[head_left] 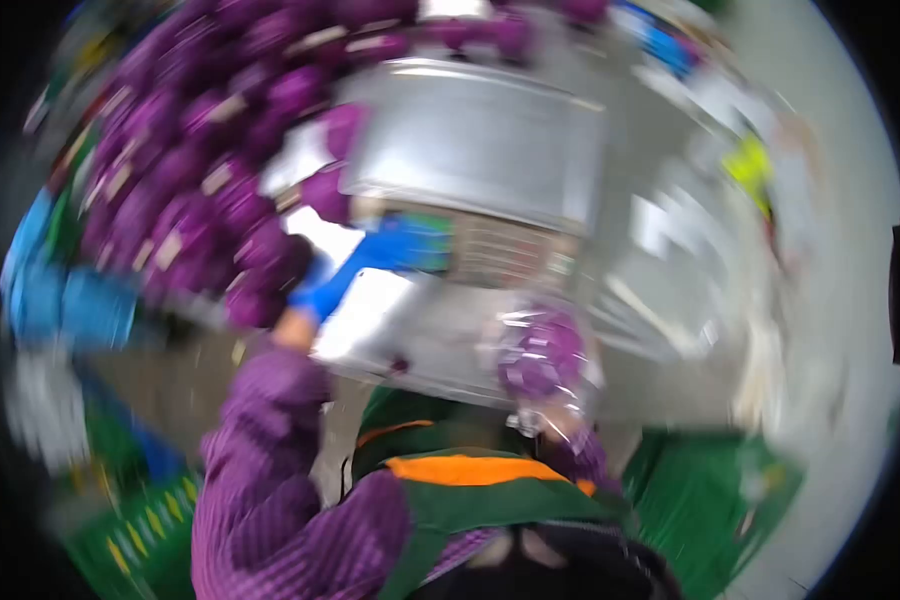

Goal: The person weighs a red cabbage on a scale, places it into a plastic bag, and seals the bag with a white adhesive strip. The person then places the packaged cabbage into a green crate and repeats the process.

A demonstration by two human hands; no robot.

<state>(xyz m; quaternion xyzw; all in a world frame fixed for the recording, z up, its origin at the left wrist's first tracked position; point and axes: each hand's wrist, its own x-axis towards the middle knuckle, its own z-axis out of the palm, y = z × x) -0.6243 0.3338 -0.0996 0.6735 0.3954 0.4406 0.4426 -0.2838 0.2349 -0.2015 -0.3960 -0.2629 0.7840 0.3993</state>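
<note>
The view is heavily blurred. My left hand [355,270], in a blue glove below a purple sleeve, reaches out to the front panel [490,250] of a grey metal machine [480,140]; the blur hides its fingers. My right hand [555,420] is low near my chest. It grips a clear plastic bag holding a round purple item [542,355], lifted in front of the machine's base. A big pile of similar wrapped purple items [185,170] lies to the left of my left hand.
I wear a green apron with an orange band [465,470]. Blue containers [65,300] stand at the far left, green crates [140,530] at lower left and another green crate [720,500] at lower right. Blurred pale clutter fills the right side.
</note>
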